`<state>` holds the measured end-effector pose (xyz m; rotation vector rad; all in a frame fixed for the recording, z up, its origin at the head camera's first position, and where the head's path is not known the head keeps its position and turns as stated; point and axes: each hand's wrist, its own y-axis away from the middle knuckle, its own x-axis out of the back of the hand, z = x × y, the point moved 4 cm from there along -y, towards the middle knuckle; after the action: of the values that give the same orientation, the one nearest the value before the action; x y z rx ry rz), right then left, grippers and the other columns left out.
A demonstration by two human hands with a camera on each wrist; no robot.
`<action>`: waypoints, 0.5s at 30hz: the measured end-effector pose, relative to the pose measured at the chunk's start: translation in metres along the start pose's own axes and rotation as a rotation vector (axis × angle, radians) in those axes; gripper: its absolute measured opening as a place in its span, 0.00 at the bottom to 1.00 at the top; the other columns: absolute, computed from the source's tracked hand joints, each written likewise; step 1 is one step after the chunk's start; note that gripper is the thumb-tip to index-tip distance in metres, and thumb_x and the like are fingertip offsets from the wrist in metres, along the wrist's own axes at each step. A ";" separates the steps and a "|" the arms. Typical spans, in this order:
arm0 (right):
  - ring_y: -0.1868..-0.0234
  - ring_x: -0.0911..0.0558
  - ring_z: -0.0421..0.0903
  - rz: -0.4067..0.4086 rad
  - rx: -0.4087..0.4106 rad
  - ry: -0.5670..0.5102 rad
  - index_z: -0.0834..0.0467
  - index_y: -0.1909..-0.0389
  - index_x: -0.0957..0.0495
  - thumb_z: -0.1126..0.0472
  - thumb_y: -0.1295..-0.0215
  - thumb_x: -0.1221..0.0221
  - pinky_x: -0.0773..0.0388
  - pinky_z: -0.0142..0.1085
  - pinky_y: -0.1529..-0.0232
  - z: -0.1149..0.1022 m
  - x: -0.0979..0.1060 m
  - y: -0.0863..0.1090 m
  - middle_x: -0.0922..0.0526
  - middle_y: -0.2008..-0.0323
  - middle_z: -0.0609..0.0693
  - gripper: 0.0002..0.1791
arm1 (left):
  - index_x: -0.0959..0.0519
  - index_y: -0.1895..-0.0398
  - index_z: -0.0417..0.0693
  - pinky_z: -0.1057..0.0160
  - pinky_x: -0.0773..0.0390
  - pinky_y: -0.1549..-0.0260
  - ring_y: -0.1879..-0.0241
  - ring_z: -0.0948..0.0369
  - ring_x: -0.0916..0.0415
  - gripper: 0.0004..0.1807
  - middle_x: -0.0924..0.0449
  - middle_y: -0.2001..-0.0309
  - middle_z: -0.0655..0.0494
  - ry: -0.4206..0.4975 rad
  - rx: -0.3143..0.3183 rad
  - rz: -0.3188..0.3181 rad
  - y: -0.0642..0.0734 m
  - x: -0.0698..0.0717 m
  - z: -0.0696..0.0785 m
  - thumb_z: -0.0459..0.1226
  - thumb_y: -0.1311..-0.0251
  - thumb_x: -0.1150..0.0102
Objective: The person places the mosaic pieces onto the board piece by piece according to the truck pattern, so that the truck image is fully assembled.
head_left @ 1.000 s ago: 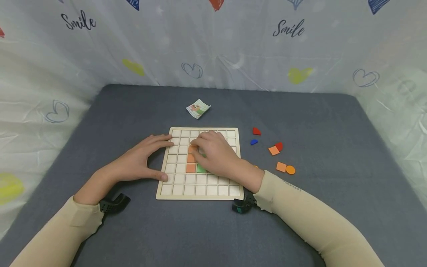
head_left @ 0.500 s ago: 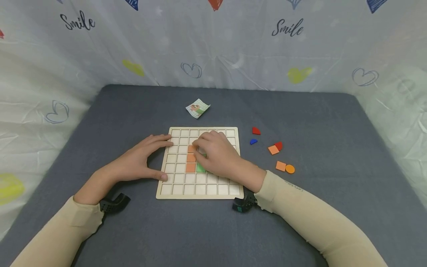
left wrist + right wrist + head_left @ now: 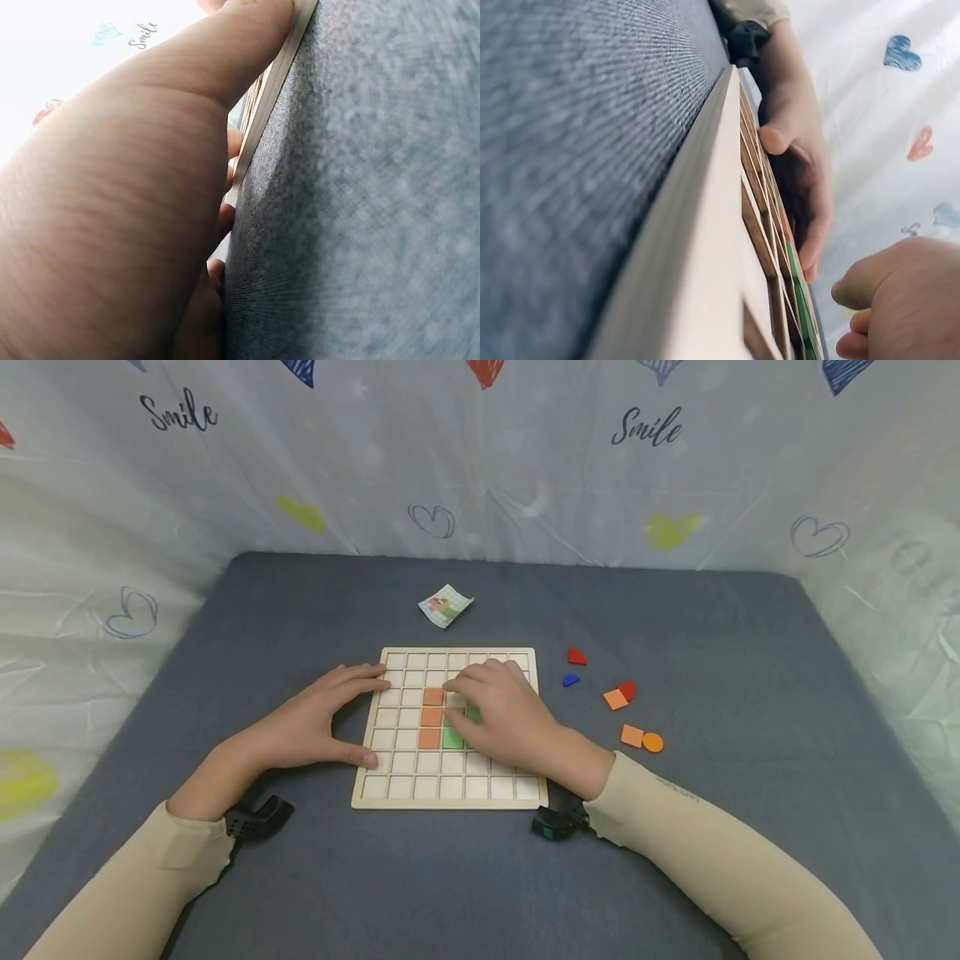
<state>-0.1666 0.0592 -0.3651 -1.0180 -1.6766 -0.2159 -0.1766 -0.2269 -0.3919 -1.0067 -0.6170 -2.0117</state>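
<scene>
Head view: grid board (image 3: 450, 804) flat on the desk (image 3: 315, 893), between its left and right edges and well short of the far edge. Left hand (image 3: 315, 714) spread wide, thumb and fingers touching the board's left edge. Right hand (image 3: 506, 714) over the board's right half, a gap between thumb and forefinger with nothing seen in it; the other fingertips are hidden here. Three orange tiles (image 3: 431, 717) sit in one column, a green tile (image 3: 452, 738) just right of the nearest one.

Risk, judged: low right-hand fingers could catch a tile and tip it from its cell; uneven pressure from the left hand could skew the board. If the right sleeve (image 3: 720, 827) swung wide, it might scatter the loose orange square (image 3: 632, 736) and orange disc (image 3: 653, 742) beyond the board's right edge.

Orientation: board nearly square, no clear long axis; near and far edges roughly parallel to the desk's far edge. Orange column's long axis runs between the board's near and far edges.
</scene>
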 end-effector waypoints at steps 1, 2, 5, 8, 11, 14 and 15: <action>0.46 0.19 0.50 0.001 0.000 0.006 0.55 0.42 0.11 0.54 0.24 0.35 0.25 0.48 0.48 0.001 0.001 0.001 0.11 0.45 0.48 0.16 | 0.32 0.16 0.60 0.32 0.54 0.18 0.12 0.49 0.60 0.61 0.48 0.13 0.62 -0.001 0.003 0.003 0.000 0.000 0.000 0.69 0.53 0.17; 0.45 0.18 0.51 0.003 0.000 0.009 0.55 0.41 0.11 0.54 0.24 0.34 0.25 0.49 0.46 0.001 0.003 0.002 0.11 0.44 0.48 0.17 | 0.32 0.16 0.60 0.32 0.54 0.18 0.12 0.49 0.60 0.61 0.48 0.13 0.62 -0.002 0.003 0.003 0.000 0.000 0.001 0.69 0.53 0.17; 0.43 0.18 0.52 0.007 -0.006 0.007 0.56 0.39 0.12 0.52 0.24 0.33 0.25 0.51 0.43 0.006 0.007 0.007 0.11 0.43 0.50 0.19 | 0.32 0.16 0.59 0.32 0.54 0.18 0.12 0.49 0.59 0.61 0.48 0.13 0.62 -0.005 0.003 0.002 0.000 0.000 0.002 0.68 0.53 0.17; 0.41 0.17 0.53 0.023 -0.026 -0.004 0.57 0.37 0.12 0.53 0.24 0.33 0.26 0.53 0.42 0.014 0.013 0.012 0.11 0.42 0.51 0.20 | 0.32 0.16 0.59 0.32 0.55 0.18 0.12 0.49 0.60 0.61 0.49 0.13 0.62 -0.007 0.005 -0.001 0.000 0.000 0.002 0.69 0.53 0.17; 0.41 0.17 0.53 0.054 -0.070 -0.016 0.57 0.37 0.12 0.53 0.25 0.32 0.27 0.53 0.43 0.025 0.020 0.018 0.11 0.42 0.51 0.20 | 0.32 0.16 0.59 0.32 0.55 0.18 0.12 0.49 0.61 0.62 0.49 0.13 0.63 -0.006 0.004 -0.002 0.000 0.000 0.002 0.69 0.53 0.17; 0.43 0.17 0.53 0.085 -0.114 -0.021 0.57 0.38 0.12 0.52 0.26 0.31 0.27 0.51 0.45 0.037 0.025 0.023 0.11 0.43 0.51 0.21 | 0.33 0.16 0.60 0.32 0.55 0.18 0.12 0.48 0.61 0.61 0.49 0.12 0.63 -0.007 0.003 -0.003 0.000 0.000 0.001 0.69 0.53 0.17; 0.44 0.17 0.53 0.096 -0.129 -0.020 0.57 0.39 0.11 0.52 0.26 0.31 0.28 0.51 0.46 0.040 0.027 0.025 0.10 0.44 0.51 0.21 | 0.33 0.16 0.60 0.32 0.55 0.18 0.12 0.48 0.61 0.61 0.49 0.12 0.63 -0.008 0.005 -0.003 0.000 0.000 0.001 0.69 0.53 0.17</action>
<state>-0.1777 0.1127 -0.3658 -1.1978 -1.6441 -0.2538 -0.1763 -0.2264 -0.3912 -1.0115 -0.6284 -2.0089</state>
